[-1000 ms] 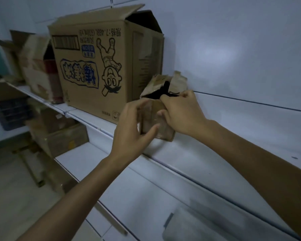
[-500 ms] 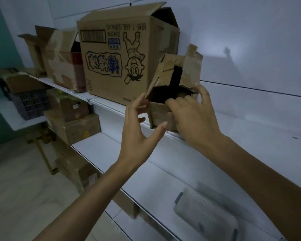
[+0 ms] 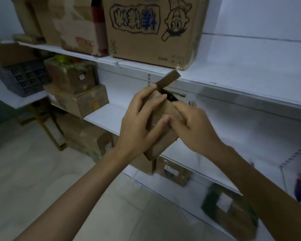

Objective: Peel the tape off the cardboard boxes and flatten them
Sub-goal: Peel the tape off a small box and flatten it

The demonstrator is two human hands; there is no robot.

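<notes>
One small cardboard box [image 3: 161,145] is held in the air between both hands, in front of the white shelving and just below the edge of the upper shelf [image 3: 233,79]. It is tilted, its lower corner pointing down, and its top is open: a brown flap [image 3: 169,79] sticks up and to the right above a dark gap. The left hand [image 3: 139,126] grips the box from the left, fingers curled over the top edge beside the flap and thumb laid across the front face. The right hand [image 3: 193,126] grips it from the right, fingers bent round the upper right side, touching the left thumb's tip. Whether any tape is on the box cannot be told.

Above, on the upper shelf, stands a large printed box [image 3: 155,32] with a cartoon figure, and to its left a torn box [image 3: 68,28]. Further left, on the shelf below, two boxes [image 3: 76,87] are stacked, near a dark plastic crate [image 3: 24,77]. More boxes sit on the lowest level, blurred. The pale floor [image 3: 33,171] lies at the lower left.
</notes>
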